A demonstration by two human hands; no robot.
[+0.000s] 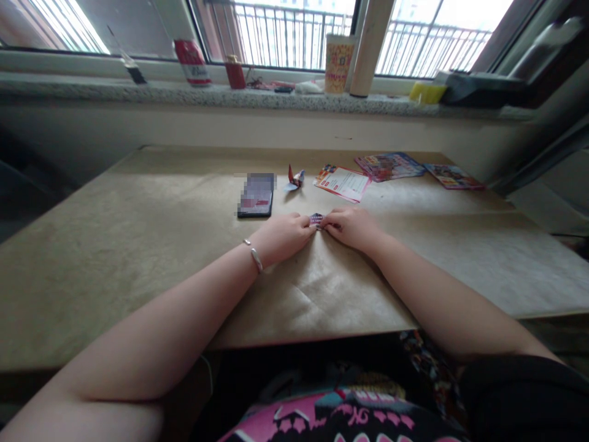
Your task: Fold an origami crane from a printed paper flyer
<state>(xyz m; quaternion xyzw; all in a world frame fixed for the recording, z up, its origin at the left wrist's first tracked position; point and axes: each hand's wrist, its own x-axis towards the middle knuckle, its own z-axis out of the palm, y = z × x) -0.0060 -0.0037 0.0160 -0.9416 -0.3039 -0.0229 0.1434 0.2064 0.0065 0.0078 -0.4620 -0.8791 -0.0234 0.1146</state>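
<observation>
Both my hands rest on the brown paper-covered table [138, 233], meeting at its middle. My left hand [283, 236], with a silver bracelet on the wrist, and my right hand [352, 226] pinch a small folded piece of patterned paper [316, 219] between their fingertips. The paper lies low on the table surface and is mostly hidden by the fingers. A finished folded paper crane [295, 178], red and blue, stands a little beyond the hands.
A phone [256, 196] lies face up left of the crane. Printed leaflets [345, 183], [389, 166], [453, 176] lie at the far right. On the windowsill stand a can [192, 62], a red item [235, 73], a paper cup [339, 61] and a yellow sponge [427, 93].
</observation>
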